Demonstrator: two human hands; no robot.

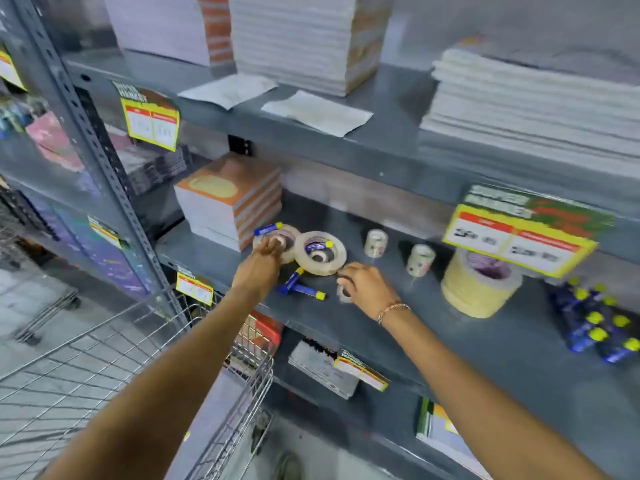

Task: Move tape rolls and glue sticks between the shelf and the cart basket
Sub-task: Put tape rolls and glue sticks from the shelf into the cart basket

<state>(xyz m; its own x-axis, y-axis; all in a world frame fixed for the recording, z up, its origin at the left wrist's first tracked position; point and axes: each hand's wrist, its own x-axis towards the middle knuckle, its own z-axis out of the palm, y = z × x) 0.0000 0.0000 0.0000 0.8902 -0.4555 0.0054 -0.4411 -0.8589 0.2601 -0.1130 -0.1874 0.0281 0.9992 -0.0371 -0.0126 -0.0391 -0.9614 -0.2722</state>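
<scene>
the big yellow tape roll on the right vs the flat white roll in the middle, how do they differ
The yellow tape roll is tall, thick and cream-yellow; the flat white roll is low, thin and whitish. The white roll has a glue stick lying in its hole; the yellow roll's hole looks empty. Both lie flat, hole up, on the same grey shelf.

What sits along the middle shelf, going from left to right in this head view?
Stack of orange pads → flat tape roll → two small upright tape rolls → big yellow tape roll → pack of glue sticks.

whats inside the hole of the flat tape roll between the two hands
Inside the flat tape roll lie a blue glue stick with a yellow cap and a smaller tape roll. The shelf beneath them is covered.
</scene>
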